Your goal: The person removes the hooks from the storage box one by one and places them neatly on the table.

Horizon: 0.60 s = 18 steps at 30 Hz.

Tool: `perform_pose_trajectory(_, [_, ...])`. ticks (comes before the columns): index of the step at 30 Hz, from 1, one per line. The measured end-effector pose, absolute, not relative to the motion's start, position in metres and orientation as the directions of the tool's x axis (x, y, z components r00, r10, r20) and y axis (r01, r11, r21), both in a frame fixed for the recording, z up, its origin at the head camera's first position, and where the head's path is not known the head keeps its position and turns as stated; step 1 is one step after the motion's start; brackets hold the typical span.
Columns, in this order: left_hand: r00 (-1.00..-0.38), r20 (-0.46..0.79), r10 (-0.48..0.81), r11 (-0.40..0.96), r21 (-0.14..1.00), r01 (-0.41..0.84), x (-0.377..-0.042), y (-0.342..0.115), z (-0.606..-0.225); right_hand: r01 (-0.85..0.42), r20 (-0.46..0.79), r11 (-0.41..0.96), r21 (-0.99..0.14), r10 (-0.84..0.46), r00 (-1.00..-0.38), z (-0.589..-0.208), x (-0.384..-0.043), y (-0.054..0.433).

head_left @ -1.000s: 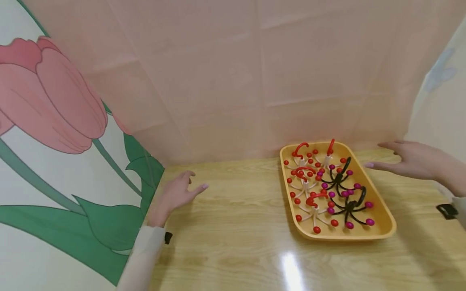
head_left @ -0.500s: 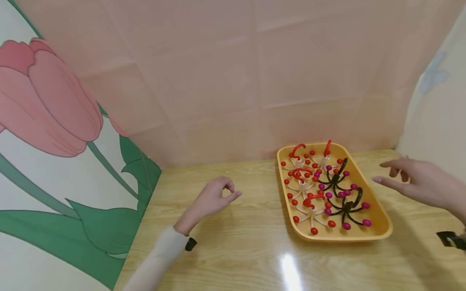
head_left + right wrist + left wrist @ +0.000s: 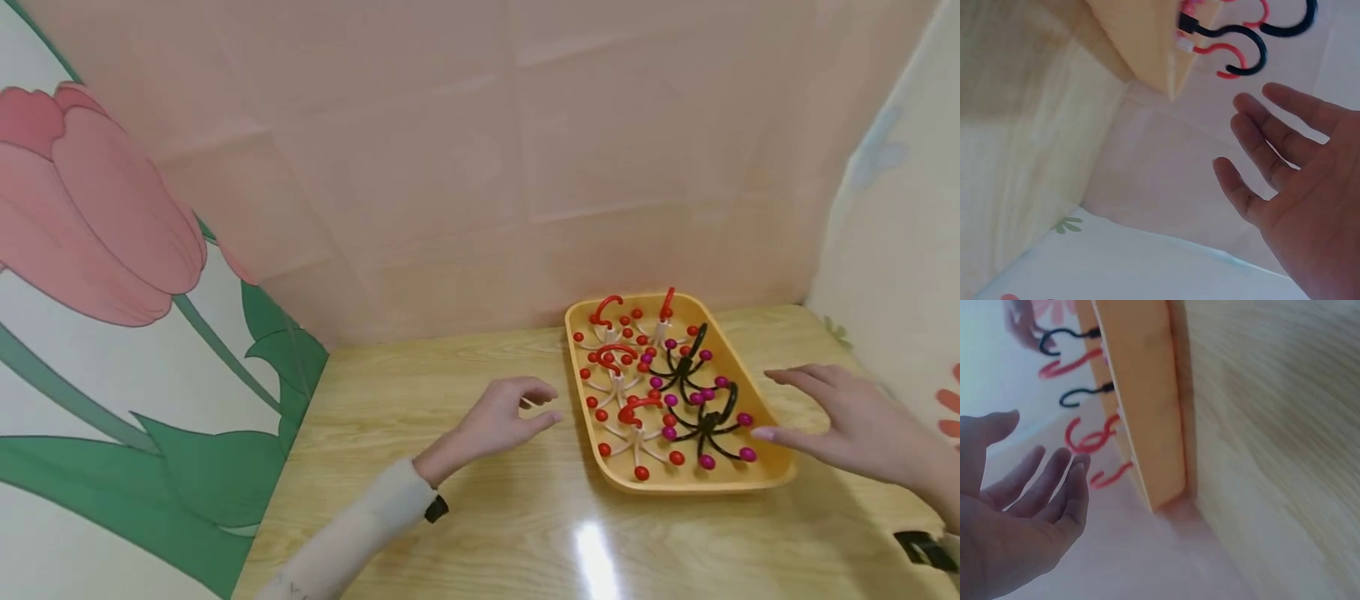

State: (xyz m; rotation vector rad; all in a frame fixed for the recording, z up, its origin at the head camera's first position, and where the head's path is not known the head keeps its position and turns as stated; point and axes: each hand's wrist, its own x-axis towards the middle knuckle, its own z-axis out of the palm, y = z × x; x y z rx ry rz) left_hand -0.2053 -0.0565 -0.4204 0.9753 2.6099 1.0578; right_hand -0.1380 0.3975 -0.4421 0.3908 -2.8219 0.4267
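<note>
A yellow tray point(image 3: 693, 486) point(image 3: 1147, 406) stands on the table, holding spider-like hangers with ball-tipped arms and a hook on top. Several are white hangers point(image 3: 637, 433) with red hooks and red balls. Two are black hangers point(image 3: 708, 423) with black hooks and magenta balls. My left hand point(image 3: 504, 421) point(image 3: 1029, 519) hovers just left of the tray, fingers loosely bent, holding nothing. On the other side, my right hand point(image 3: 847, 429) point(image 3: 1316, 181) is by the tray's right rim with fingers extended and nothing in it. In both wrist views the hooks rise above the tray wall.
The wooden table point(image 3: 480, 533) extends left of and in front of the tray. A pink cloth point(image 3: 420, 183) hangs behind it. At the left stands a panel with a painted tulip point(image 3: 112, 217), and at the right a pale panel point(image 3: 907, 217).
My left hand has moved right across the table to the tray's left side. My right hand shifted a little lower beside the right rim. The tray and hangers keep their arrangement.
</note>
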Motion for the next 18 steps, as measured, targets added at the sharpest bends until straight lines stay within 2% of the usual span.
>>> perform_pose_trajectory(11, [-0.741, -0.03, 0.67, 0.571, 0.659, 0.489, -0.207, -0.016, -0.423, -0.307, 0.254, 0.901, -0.308, -0.233, -0.939, -0.478, -0.124, 0.386])
perform_pose_trajectory(18, [-0.702, -0.054, 0.71, 0.599, 0.571, 0.561, -0.213, -0.002, -0.422, -0.311, 0.217, 0.881, -0.356, -0.245, -0.945, -0.492, -0.115, 0.383])
